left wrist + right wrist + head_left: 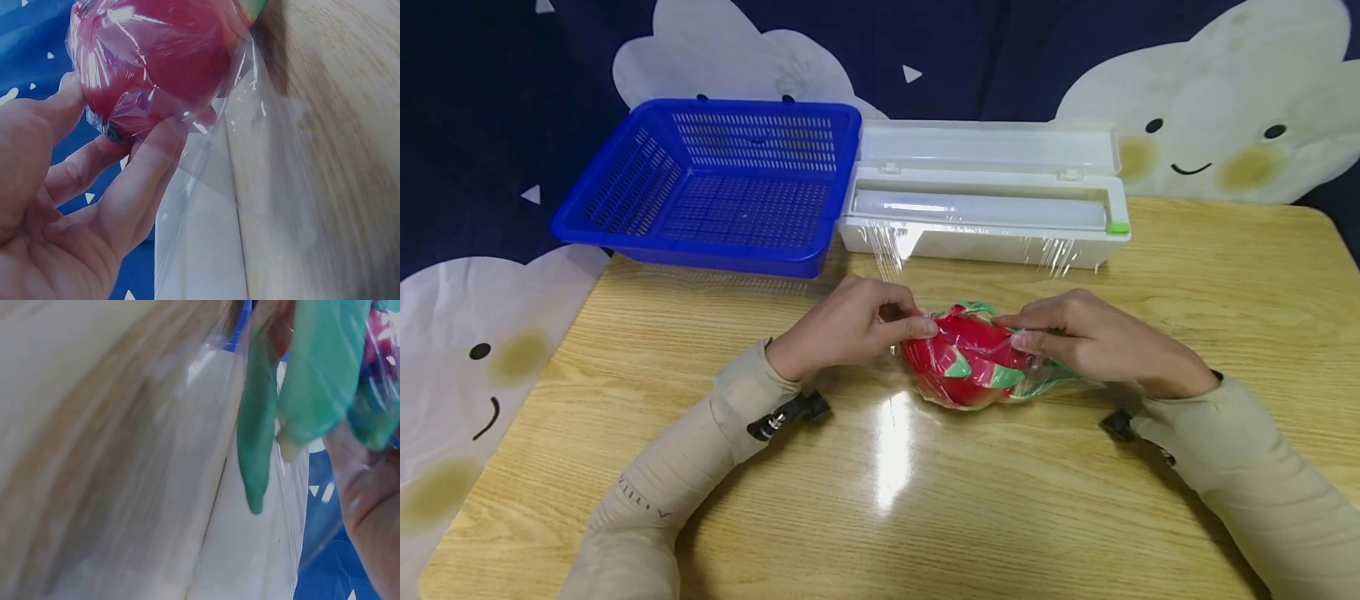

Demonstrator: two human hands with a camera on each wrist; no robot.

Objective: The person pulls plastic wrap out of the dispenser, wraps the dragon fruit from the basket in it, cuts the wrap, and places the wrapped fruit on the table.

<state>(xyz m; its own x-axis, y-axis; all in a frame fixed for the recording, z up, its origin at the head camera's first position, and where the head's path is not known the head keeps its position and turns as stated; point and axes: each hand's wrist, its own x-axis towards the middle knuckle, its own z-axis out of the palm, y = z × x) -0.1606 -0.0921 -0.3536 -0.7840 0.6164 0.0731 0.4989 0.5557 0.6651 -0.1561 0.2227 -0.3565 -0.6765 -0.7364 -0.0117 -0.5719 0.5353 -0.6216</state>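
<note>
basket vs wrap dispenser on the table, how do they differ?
The basket is blue with slotted, perforated walls; the dispenser is white and solid. The basket is open-topped with no lid; the dispenser has a hinged lid, standing open, and a film roll inside. The basket is wider and squarer, the dispenser long and narrow. Both sit untouched at the table's far edge.

- Left sleeve (647, 492): a short line of small dark print near the elbow, too small and blurred to make out.
- Blue basket (715, 187), white film dispenser (985, 200), wrapped red fruit (970, 362) and worktop (925, 500): no words, labels, brands or numbers can be read.
</note>
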